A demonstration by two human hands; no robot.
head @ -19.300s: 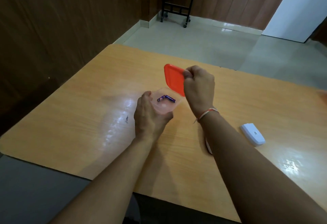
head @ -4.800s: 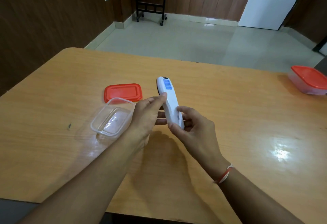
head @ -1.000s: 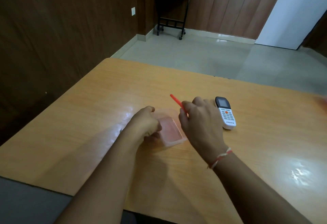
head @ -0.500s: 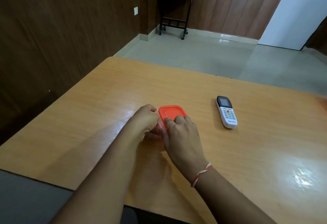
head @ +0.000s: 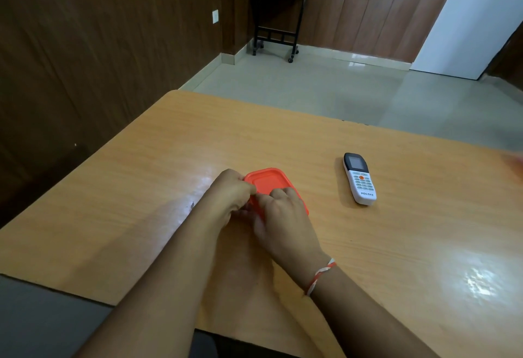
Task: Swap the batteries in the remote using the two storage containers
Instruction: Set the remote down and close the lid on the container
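Head view: the table [head: 396, 244] runs wide and bare toward 3 o'clock, its far edge crossing the frame from 11 o'clock down toward 2 o'clock, with tiled floor [head: 325, 88] open beyond it. The table's left corner sits near a dark wood-panelled wall [head: 85, 60] at 9 o'clock; its near edge cuts across at 7 o'clock, well apart from the work. A strip of bare tabletop lies between the hands and the remote [head: 359, 178], and more open surface stretches past the remote to the right edge of the frame.

The container with the orange lid [head: 268, 182] sits on the table near the centre, lid on top. The left hand [head: 229, 199] is at its 9 o'clock side, fingers [head: 249, 187] curled against the lid's left rim, thumb side touching the edge. The right hand [head: 283, 216] lies over the near half of the lid from 6 o'clock, knuckles bent, fingertips pressing down on the orange surface; a red and white thread band [head: 321, 275] circles that wrist. The two hands touch each other at the lid's near left corner. The clear body under the lid is hidden by the hands.

The remote lies face up at 3 o'clock of the container, apart from both hands, screen end pointing to 12 o'clock. A faint reddish blur [head: 516, 162] shows at the far right edge; what it is cannot be told.
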